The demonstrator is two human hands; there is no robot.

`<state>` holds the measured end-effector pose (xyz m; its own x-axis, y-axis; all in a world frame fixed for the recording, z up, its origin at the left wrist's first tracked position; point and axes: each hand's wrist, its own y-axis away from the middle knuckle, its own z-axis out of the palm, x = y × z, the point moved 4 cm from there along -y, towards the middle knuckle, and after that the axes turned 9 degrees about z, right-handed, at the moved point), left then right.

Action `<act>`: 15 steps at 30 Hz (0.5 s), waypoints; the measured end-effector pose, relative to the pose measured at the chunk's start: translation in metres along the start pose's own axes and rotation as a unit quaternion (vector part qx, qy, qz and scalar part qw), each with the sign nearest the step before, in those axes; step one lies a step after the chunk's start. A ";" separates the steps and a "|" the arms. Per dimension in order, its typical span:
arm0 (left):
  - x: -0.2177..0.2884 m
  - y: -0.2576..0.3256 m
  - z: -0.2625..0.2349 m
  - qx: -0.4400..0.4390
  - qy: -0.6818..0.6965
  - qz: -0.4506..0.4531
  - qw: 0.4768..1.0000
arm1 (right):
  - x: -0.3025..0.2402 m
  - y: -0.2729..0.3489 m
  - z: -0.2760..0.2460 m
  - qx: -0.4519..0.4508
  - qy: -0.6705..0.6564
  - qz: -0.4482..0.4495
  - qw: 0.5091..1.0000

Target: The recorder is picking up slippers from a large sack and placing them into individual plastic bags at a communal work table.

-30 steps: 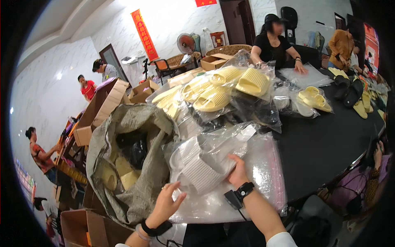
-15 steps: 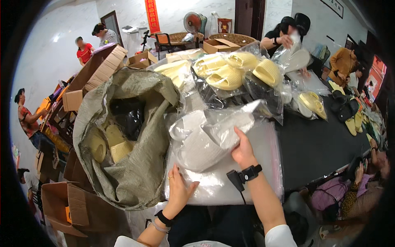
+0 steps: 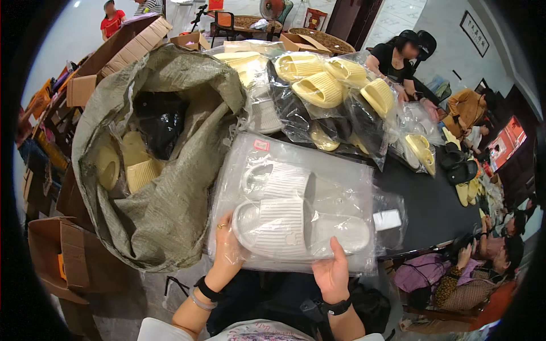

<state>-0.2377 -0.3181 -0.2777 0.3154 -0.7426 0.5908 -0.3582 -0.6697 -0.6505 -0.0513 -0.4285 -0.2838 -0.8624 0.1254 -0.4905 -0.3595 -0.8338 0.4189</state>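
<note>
A pair of white ribbed slippers (image 3: 272,228) lies in a clear plastic bag (image 3: 341,196) in front of me, toes to the left, over a stack of clear bags. My left hand (image 3: 228,247) grips the bag by the near slipper's toe, its fingers partly hidden. By the heel end, my right hand (image 3: 331,275) has its thumb up over the bag's near edge and its other fingers mostly out of sight. To the left stands a wide-mouthed woven sack (image 3: 182,233) holding bagged yellow slippers (image 3: 142,175) and a black bagged item (image 3: 162,122).
Bagged yellow and black slippers (image 3: 318,90) are heaped beyond my hands. The black tabletop (image 3: 406,190) runs off to the right, with a small white packet (image 3: 387,219) near the stack. Cardboard boxes (image 3: 60,256) stand at left. A co-worker (image 3: 401,62) works across the table.
The bagged slippers have come down nearer to me and turned, so their toes point left. My right hand has lowered to the bag's near edge. Across the table, the co-worker has lowered a raised bag.
</note>
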 end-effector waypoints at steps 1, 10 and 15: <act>-0.007 0.002 0.003 -0.005 0.046 -0.099 0.994 | 0.003 -0.004 -0.008 0.005 -0.008 0.025 1.000; -0.037 0.022 -0.009 0.086 0.090 -0.184 0.975 | -0.008 -0.006 -0.007 -0.041 -0.011 0.249 0.968; -0.026 0.017 -0.042 0.163 0.093 -0.222 0.957 | -0.023 0.036 -0.012 -0.095 0.069 0.282 0.952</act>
<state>-0.2893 -0.3096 -0.2837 0.1992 -0.3916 0.8983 0.0775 -0.9075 -0.4128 -0.0399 -0.4678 -0.2663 -0.8390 -0.4325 -0.3301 0.2295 -0.8315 0.5060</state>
